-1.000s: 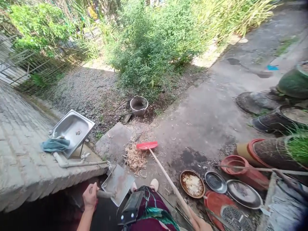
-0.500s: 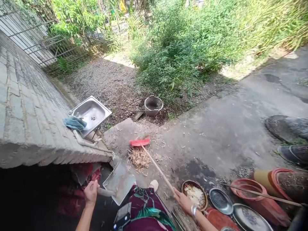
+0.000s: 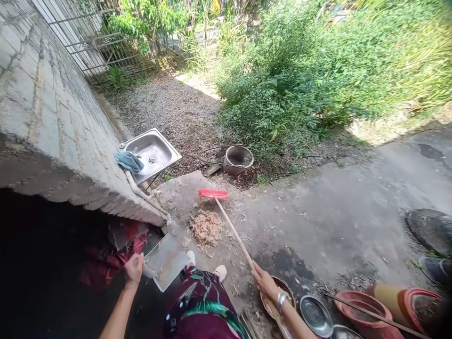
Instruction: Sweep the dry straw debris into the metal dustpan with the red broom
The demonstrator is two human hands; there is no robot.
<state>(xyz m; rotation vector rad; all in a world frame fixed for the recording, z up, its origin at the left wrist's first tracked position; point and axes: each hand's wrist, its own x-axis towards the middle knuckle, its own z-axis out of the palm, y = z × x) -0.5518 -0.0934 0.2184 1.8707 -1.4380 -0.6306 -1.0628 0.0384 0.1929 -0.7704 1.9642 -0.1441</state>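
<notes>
My right hand [image 3: 264, 284] is wrapped round the wooden handle of a red-headed broom [image 3: 212, 193]. The broom's head is on the concrete just beyond a pile of pale, dry shavings or leaves [image 3: 206, 228]. My left hand [image 3: 134, 269] is closed on the handle of a metal dustpan [image 3: 167, 263], at the lower left. The pan's flat tray extends to the right of that hand, in front of my shoes, on the near side of the pile. Its surface is stained, with little on it.
A steel sink [image 3: 155, 153] with a blue cloth [image 3: 129, 161] juts from the brick wall [image 3: 63, 117]. A bucket [image 3: 238, 159] stands by the bushes. At the lower right are a bowl [image 3: 288, 288], metal lids [image 3: 316, 316] and red clay pots [image 3: 363, 306].
The broom head has moved off the pile to its far side, leaving the pile uncovered. The dustpan has shifted slightly left. The camera view has turned a little.
</notes>
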